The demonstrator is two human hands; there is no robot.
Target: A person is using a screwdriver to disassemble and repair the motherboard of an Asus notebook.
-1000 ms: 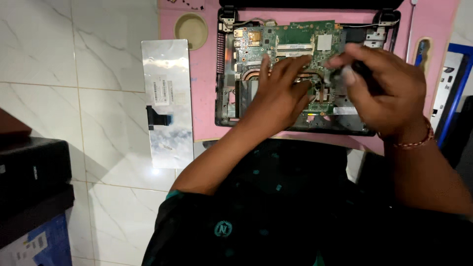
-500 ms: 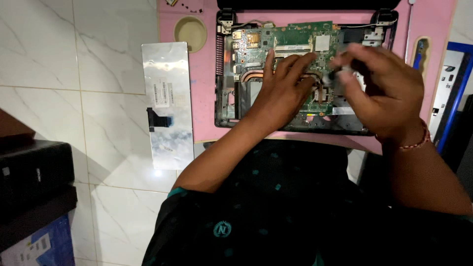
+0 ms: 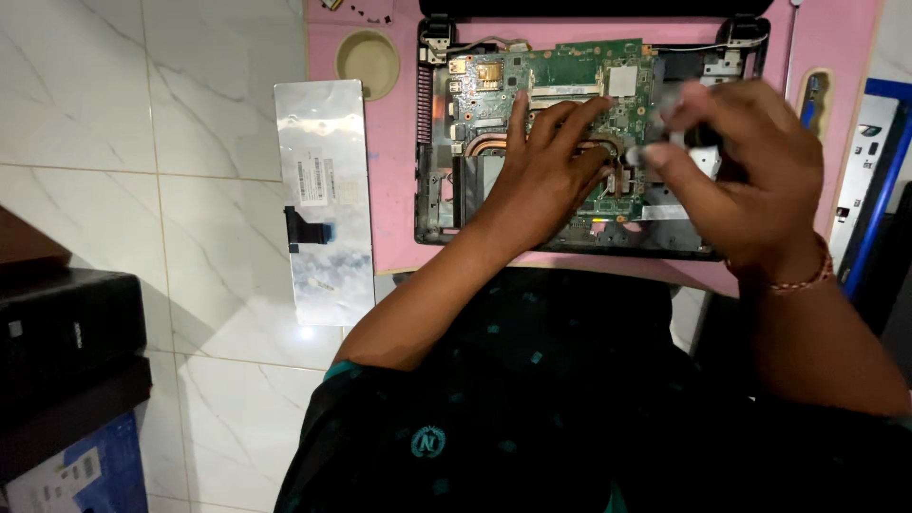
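An opened laptop base (image 3: 439,204) lies on a pink mat (image 3: 389,180) in the upper centre of the frame, its green circuit board (image 3: 570,71) bared. The left hand (image 3: 546,166) rests flat on the board, fingers spread, its grip released and holding nothing. At right, the right hand (image 3: 741,180) hovers above the board, its fingertips pinched on a small grey part (image 3: 638,154), blurred. A detached keyboard (image 3: 323,199) lies face down on the white tiled floor (image 3: 142,190) at left, just beside the mat.

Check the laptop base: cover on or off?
Off. The laptop base lies open, green circuit board bare; left hand rests on it.
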